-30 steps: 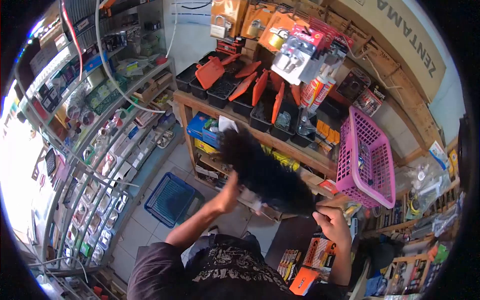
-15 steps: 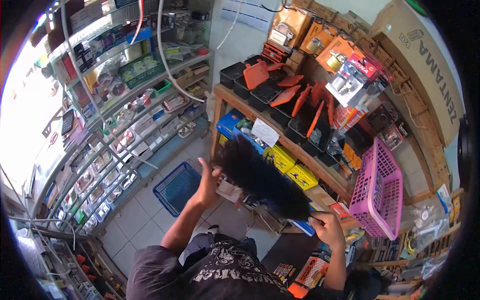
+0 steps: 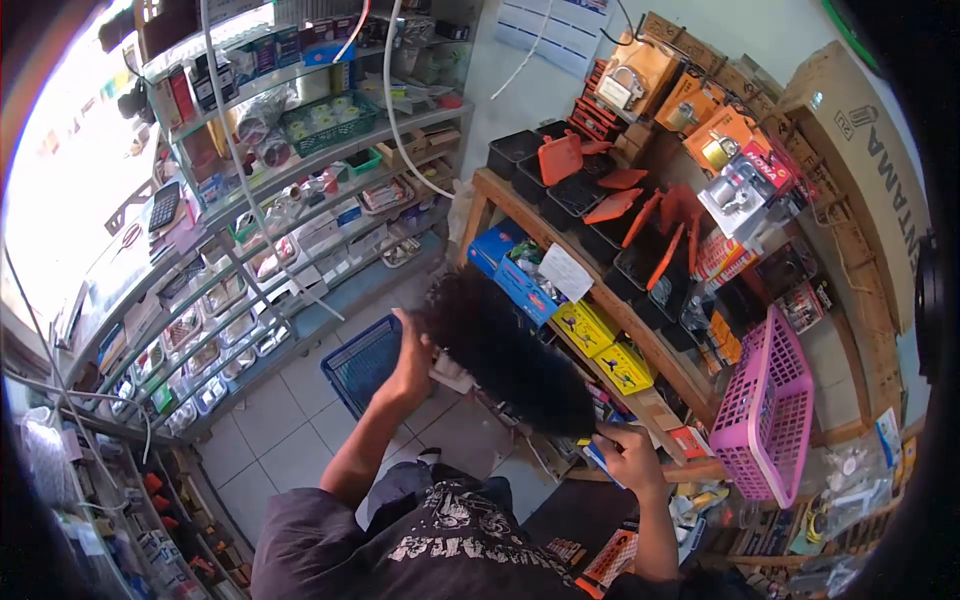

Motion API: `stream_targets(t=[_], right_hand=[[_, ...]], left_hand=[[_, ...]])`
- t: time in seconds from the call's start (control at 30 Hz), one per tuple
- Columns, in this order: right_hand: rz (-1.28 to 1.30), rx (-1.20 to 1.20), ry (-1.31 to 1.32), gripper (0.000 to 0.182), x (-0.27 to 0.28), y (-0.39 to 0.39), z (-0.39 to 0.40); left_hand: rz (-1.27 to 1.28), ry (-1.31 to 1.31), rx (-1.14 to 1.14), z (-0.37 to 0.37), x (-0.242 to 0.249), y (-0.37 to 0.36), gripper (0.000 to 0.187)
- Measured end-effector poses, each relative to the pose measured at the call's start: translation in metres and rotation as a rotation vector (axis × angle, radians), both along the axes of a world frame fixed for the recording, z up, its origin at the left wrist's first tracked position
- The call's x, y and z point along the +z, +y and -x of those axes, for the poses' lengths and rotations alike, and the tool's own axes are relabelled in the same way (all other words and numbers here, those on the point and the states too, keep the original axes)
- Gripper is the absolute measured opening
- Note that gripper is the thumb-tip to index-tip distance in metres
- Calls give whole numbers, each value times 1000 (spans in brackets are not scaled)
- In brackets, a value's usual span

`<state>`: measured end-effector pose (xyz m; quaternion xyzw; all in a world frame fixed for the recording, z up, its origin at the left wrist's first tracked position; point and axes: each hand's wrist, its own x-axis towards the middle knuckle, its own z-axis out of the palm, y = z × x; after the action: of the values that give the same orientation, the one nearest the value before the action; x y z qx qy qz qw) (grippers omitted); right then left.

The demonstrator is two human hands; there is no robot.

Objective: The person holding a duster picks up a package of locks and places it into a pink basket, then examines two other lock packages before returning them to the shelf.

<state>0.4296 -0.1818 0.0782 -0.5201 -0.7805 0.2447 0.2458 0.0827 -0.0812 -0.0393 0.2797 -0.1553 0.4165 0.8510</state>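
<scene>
A large black fluffy duster [image 3: 510, 350] slants across the middle of the view, its bushy tip at the upper left. My right hand [image 3: 630, 458] is closed round its lower right end, where the handle is mostly hidden by the fingers. Beside the bushy tip, my left hand [image 3: 410, 362] is raised with its thumb and fingers apart, holding nothing. Whether its fingers touch the bristles is unclear.
A wooden shelf [image 3: 650, 345] bears black bins with orange lids and yellow boxes [image 3: 622, 367]. A pink basket [image 3: 730, 450] stands at the right, a blue basket [image 3: 345, 352] on the floor. Glass shelves [image 3: 300, 150] with goods line the left.
The view has turned, so the shelves appear further right. In the picture, the duster and my right hand have shifted slightly left. My left hand remains beside the tip.
</scene>
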Motion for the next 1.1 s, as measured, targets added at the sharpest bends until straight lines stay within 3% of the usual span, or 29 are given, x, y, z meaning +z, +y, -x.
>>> stream_targets(t=[0.07,0.1,0.13,0.2,0.27,0.3,0.37,0.4,0.47,0.5,0.53,0.6,0.63,0.67,0.73,0.87,0.93,0.97,1.1], right_hand=[[-99,16,6,20,-10,3,7],[-96,13,7,20,-11,5,14],[-29,23,21,20,-11,9,23],[28,25,36,20,-14,12,32],[-90,52,62,20,-20,9,34],[-90,52,64,20,-20,7,30],[28,38,11,21,-17,5,20],[30,44,13,21,-18,7,21],[61,15,0,18,-20,6,25],[63,12,3,18,-23,7,31],[53,-14,56,17,-26,9,41],[35,-49,107,17,-32,14,53],[-44,-57,136,18,-36,16,57],[-120,-62,165,19,-37,16,58],[-38,-53,161,20,-41,9,55],[203,-110,205,24,-62,-13,61],[144,-118,254,26,-68,-10,73],[145,-133,261,26,-66,-4,77],[162,-175,332,27,-71,-3,94]], left_hand=[[-380,1064,1076,-30,29,-32,67],[-608,1044,975,-31,-49,-31,64],[-610,1042,971,-35,-49,-39,64],[-559,1343,668,-43,-37,-46,61],[-79,438,647,-29,-80,-35,62],[-79,439,647,-24,-49,-33,62],[227,631,782,-12,43,-30,72],[230,632,787,-9,37,-28,72],[-366,1260,1038,-2,16,-28,75],[111,1086,778,-18,11,-44,83],[107,1088,773,-22,-23,-46,83],[-626,1316,1214,-29,-104,-26,78],[-90,1137,902,-48,21,-40,64],[342,651,686,-45,-68,-4,75],[623,511,490,-16,41,-17,86],[657,617,739,-9,52,-11,88],[728,775,769,-33,55,-22,83],[611,626,771,-45,19,-16,85],[669,613,728,-52,17,-16,81]])
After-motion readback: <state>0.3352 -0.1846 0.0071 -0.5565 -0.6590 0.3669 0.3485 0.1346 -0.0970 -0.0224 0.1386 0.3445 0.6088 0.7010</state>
